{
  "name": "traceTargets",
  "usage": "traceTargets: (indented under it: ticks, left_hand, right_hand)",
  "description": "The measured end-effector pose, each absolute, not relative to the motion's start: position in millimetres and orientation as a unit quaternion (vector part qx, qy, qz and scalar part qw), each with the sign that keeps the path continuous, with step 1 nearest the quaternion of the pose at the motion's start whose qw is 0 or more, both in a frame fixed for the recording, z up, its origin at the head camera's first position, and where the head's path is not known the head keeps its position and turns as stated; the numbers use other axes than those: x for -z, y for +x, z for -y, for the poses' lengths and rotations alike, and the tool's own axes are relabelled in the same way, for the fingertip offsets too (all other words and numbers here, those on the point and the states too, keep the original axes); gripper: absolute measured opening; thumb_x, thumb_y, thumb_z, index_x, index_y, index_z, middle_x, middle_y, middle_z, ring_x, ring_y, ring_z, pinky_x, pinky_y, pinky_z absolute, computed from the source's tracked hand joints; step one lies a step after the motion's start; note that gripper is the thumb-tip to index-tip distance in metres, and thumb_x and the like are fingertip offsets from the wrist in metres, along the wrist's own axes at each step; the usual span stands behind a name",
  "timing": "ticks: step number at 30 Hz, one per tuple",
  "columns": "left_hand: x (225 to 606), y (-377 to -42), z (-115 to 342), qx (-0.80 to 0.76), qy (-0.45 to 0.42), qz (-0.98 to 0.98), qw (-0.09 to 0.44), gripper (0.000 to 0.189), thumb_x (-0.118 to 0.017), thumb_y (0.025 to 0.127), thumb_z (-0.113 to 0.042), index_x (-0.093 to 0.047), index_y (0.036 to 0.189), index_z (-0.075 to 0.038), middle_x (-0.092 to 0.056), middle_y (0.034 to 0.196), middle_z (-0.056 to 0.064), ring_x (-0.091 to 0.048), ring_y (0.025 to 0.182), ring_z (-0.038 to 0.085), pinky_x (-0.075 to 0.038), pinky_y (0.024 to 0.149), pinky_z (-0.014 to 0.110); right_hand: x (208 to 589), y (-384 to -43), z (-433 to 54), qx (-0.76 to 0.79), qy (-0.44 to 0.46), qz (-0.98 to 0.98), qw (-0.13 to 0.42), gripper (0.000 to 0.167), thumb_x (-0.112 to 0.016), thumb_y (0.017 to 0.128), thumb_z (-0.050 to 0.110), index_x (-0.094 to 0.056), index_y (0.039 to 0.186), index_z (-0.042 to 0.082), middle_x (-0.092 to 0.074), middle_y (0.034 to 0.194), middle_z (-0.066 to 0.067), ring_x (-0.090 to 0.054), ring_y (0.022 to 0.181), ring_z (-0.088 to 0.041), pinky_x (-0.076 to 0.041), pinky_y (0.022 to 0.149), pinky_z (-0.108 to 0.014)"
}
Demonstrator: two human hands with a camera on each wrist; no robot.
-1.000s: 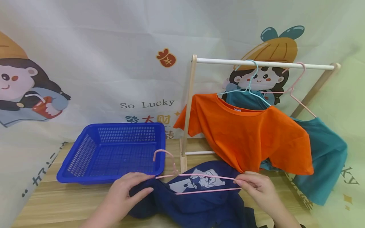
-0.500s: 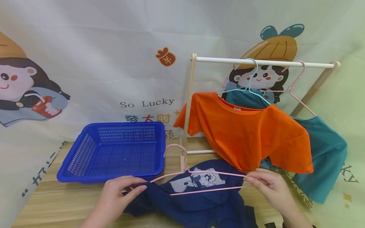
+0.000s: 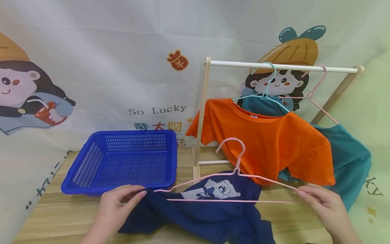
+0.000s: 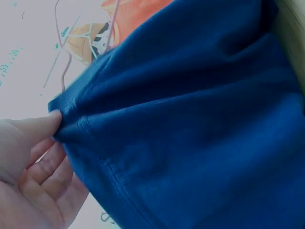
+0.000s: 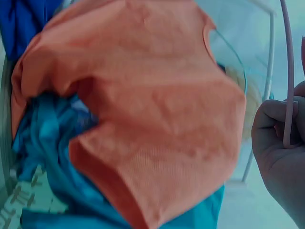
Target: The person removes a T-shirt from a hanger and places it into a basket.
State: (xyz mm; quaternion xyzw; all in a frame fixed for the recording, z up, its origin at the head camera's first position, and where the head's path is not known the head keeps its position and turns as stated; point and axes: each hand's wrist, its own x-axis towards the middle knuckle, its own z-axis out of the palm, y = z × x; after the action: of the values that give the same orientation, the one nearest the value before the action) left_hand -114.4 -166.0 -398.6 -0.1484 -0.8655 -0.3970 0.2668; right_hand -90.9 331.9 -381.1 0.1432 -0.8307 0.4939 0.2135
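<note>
In the head view a navy T-shirt (image 3: 210, 217) with a pale cartoon print lies partly lifted off the tabletop. My left hand (image 3: 117, 205) pinches its left shoulder, where the left end of a pink clothes hanger (image 3: 238, 162) goes in under the cloth. The hanger's hook points up, and its right arm is outside the shirt. Thumb and fingers of my right hand (image 3: 324, 205) grip that right end. The left wrist view has the navy cloth (image 4: 190, 143) stretched out from the thumb; the hanger end inside is hidden. The right wrist view shows the hanger's end (image 5: 289, 95) between curled fingers.
Behind, a wooden rack (image 3: 200, 118) with a white rail (image 3: 237, 63) holds an orange T-shirt (image 3: 268, 142) on a light blue hanger and a teal shirt (image 3: 347, 159) on a pink one. A blue plastic basket (image 3: 172, 162) stands at the left on the wooden tabletop (image 3: 45, 217).
The pink hanger has shifted right and tipped more upright, my right hand moving right with its end. My left hand has drawn the navy shoulder to the left, so the hands are farther apart.
</note>
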Motion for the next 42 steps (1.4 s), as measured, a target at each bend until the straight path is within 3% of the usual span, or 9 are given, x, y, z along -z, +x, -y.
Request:
traceTargets:
  ticks: [9,17,20,22,26,30,33,37,42]
  left_hand:
    - [403.1,-119.2,164.2,0.391,-0.076,0.880,0.257,0.010,-0.077,0.078,-0.010,-0.075,0.086,-0.014,-0.072,0.077,-0.004,-0.059,0.063,-0.006,-0.046,0.056,0.008]
    - [411.1,-125.2,130.5,0.438,-0.052,0.870,0.222,0.010,-0.076,0.079,-0.008,-0.075,0.087,-0.013,-0.073,0.078,0.000,-0.060,0.060,-0.007,-0.047,0.053,0.011]
    - [417.0,-125.9,114.7,0.455,-0.106,0.871,0.152,0.018,-0.074,0.080,-0.008,-0.073,0.098,-0.012,-0.074,0.091,0.002,-0.067,0.073,0.002,-0.054,0.063,0.018]
    - [421.9,-126.0,105.9,0.436,-0.163,0.881,0.087,0.030,-0.074,0.082,-0.013,-0.069,0.111,-0.013,-0.070,0.108,0.004,-0.068,0.095,0.013,-0.056,0.080,0.030]
    - [431.4,-126.8,92.0,0.352,-0.256,0.900,-0.039,0.057,-0.072,0.083,-0.031,-0.051,0.136,-0.024,-0.048,0.142,0.006,-0.047,0.129,0.031,-0.042,0.100,0.053]
    - [439.5,-128.9,80.6,0.305,-0.286,0.900,-0.123,0.071,-0.069,0.084,-0.041,-0.036,0.145,-0.032,-0.030,0.154,0.007,-0.031,0.138,0.037,-0.033,0.102,0.063]
    - [445.1,-130.2,75.1,0.273,-0.291,0.905,-0.145,0.073,-0.068,0.084,-0.044,-0.032,0.147,-0.032,-0.025,0.156,0.008,-0.026,0.140,0.038,-0.029,0.103,0.066]
    - [455.0,-132.5,73.6,0.232,-0.293,0.918,-0.131,0.075,-0.066,0.085,-0.045,-0.030,0.149,-0.029,-0.023,0.156,0.012,-0.023,0.140,0.042,-0.029,0.102,0.066]
    - [467.4,-135.3,77.5,0.210,-0.289,0.925,-0.127,0.077,-0.066,0.085,-0.046,-0.028,0.150,-0.028,-0.022,0.155,0.016,-0.023,0.139,0.045,-0.032,0.100,0.067]
  right_hand:
    - [386.1,-81.3,-349.9,-0.624,0.087,0.753,0.189,0.019,-0.051,0.093,-0.007,-0.067,0.103,-0.005,-0.071,0.094,0.010,-0.059,0.083,-0.003,-0.049,0.069,-0.010]
    - [383.9,-82.6,-348.8,-0.646,0.051,0.730,0.217,0.017,-0.052,0.093,-0.003,-0.068,0.101,-0.003,-0.071,0.090,0.007,-0.056,0.078,-0.005,-0.047,0.065,-0.012]
    - [384.0,-83.8,-346.2,-0.668,0.049,0.708,0.226,0.020,-0.052,0.093,-0.005,-0.069,0.101,0.000,-0.071,0.089,0.007,-0.058,0.079,-0.006,-0.049,0.065,-0.011]
    - [384.9,-84.6,-345.1,-0.678,0.056,0.695,0.230,0.021,-0.051,0.093,-0.007,-0.069,0.101,0.000,-0.072,0.089,0.006,-0.059,0.079,-0.006,-0.049,0.065,-0.012]
    - [386.4,-85.4,-344.6,-0.682,0.053,0.691,0.235,0.022,-0.051,0.092,-0.007,-0.069,0.100,0.000,-0.072,0.089,0.006,-0.059,0.079,-0.005,-0.049,0.065,-0.012]
    - [386.4,-84.7,-347.8,-0.684,0.035,0.690,0.236,0.023,-0.052,0.093,-0.005,-0.071,0.101,0.004,-0.072,0.090,0.008,-0.061,0.081,-0.002,-0.049,0.066,-0.010]
    - [384.7,-83.5,-351.2,-0.690,0.040,0.680,0.245,0.024,-0.051,0.092,-0.006,-0.071,0.102,0.005,-0.072,0.091,0.008,-0.063,0.083,-0.001,-0.049,0.068,-0.010]
    - [377.8,-80.6,-360.4,-0.689,0.037,0.679,0.251,0.024,-0.051,0.093,-0.005,-0.071,0.102,0.005,-0.073,0.091,0.009,-0.062,0.084,-0.001,-0.048,0.070,-0.008]
    - [368.0,-76.1,-379.9,-0.611,-0.019,0.739,0.282,0.025,-0.051,0.095,0.001,-0.072,0.099,0.013,-0.069,0.089,0.019,-0.056,0.090,0.005,-0.036,0.077,-0.007]
